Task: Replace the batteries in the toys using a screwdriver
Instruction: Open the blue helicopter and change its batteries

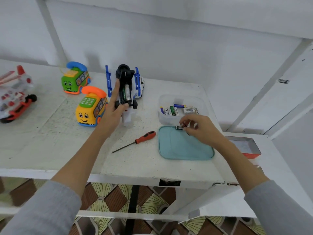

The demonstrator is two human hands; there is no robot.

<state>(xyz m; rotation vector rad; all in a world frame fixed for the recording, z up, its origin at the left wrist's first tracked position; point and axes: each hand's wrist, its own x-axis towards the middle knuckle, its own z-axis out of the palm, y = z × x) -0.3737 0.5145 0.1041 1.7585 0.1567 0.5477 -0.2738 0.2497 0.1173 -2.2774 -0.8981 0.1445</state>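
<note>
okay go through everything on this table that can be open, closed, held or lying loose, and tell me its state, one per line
Toy car: upside down, battery compartment open, battery inside.
Left hand: holds the toy car.
Right hand: pinches a black battery.
Screwdriver: lying loose on the table.
Clear tub: open, batteries inside.
Blue lid: off, flat on the table.

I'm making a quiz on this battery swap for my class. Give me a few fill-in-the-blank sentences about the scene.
1. The left hand holds up a toy car whose open compartment shows a ____.
2. The right hand pinches a battery above the ____ tray.
3. The screwdriver has a ____ handle.
4. Spare batteries lie in a clear ____.

Missing words: battery; blue; red; box
</note>
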